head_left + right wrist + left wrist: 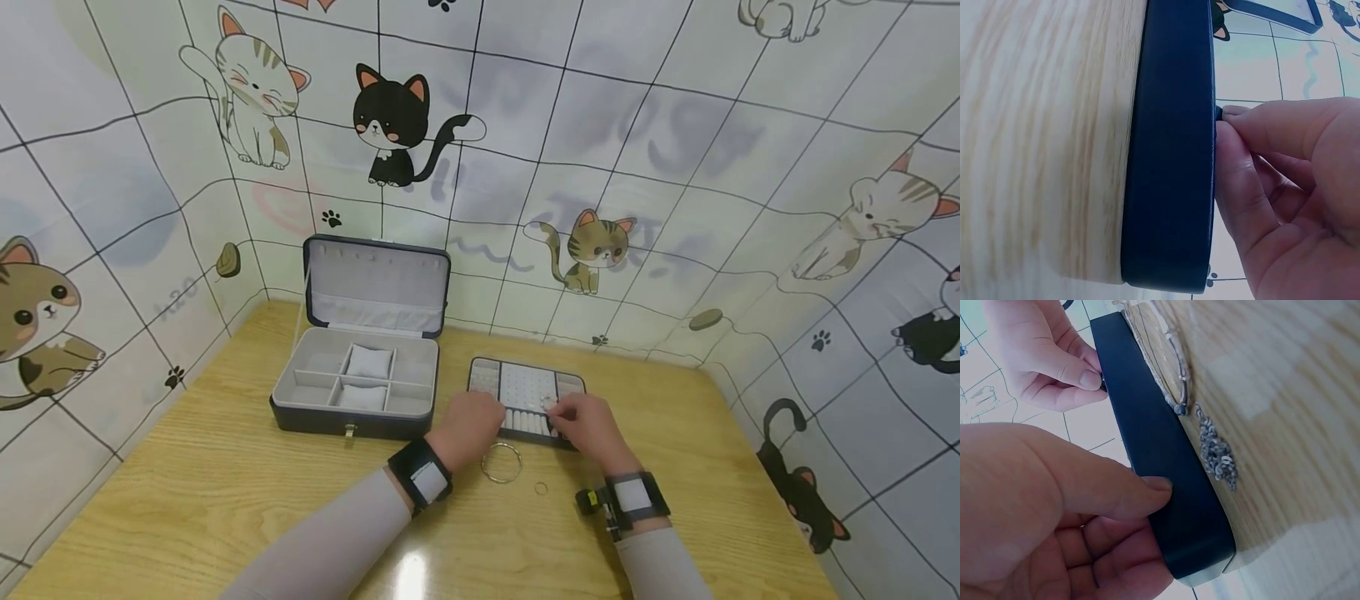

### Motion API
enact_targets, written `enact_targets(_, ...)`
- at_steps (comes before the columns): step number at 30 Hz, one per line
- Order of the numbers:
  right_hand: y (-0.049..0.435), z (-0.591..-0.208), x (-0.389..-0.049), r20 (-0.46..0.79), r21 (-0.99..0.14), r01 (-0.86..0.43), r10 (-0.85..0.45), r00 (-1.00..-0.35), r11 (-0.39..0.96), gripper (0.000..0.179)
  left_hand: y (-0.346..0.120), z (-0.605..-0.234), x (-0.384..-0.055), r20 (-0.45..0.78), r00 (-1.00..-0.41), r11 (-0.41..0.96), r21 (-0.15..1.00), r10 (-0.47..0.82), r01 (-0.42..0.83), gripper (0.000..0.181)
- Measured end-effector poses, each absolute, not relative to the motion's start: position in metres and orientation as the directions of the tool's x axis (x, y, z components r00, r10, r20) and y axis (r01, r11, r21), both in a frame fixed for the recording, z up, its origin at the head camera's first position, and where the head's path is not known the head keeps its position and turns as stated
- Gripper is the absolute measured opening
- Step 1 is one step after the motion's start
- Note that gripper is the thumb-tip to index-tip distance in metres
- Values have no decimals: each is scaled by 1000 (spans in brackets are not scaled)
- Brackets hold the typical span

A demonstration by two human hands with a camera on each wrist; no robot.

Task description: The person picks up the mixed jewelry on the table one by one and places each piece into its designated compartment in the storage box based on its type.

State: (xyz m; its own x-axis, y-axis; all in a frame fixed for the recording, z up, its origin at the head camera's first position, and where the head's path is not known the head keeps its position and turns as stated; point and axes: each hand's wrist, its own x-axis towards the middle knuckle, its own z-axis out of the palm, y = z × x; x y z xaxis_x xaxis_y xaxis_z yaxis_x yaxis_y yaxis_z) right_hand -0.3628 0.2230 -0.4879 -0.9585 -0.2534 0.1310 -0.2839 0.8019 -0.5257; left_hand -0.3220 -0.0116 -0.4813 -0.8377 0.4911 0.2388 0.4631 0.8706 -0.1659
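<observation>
My left hand [468, 427] grips the front left corner of a dark jewelry tray [1166, 456], thumb on its front side and fingers curled at its upper edge. Above the tray's front edge, my right hand [588, 425] pinches a small black piece [1219, 114] between thumb and index finger; its kind is mostly hidden. Inside the tray lie a pale panel [525, 383] and white ring rolls [525, 422]. Before it on the table lie a bracelet [501, 478], a small ring [542, 493] and, in the left wrist view, a bunched chain [1216, 453].
Left of the tray stands an open dark jewelry box [315, 422], its lid [375, 275] raised against the wall. Two white cushions [369, 362] sit in its compartments. A wooden table [225, 500] carries everything, with cat-print walls [510, 192] behind and at both sides.
</observation>
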Motion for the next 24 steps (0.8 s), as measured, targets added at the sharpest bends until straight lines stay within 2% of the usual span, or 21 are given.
enact_targets(10,218,-489,-363,126,-501,-268,-236,-963,823,4,-12,-483,-323,237,-837,869,-178,492,461,13)
enact_targets(24,213,-489,-362,181,-424,-327,-274,-944,845,11,-12,-490,-327,251,-830,867,-180,498,465,14)
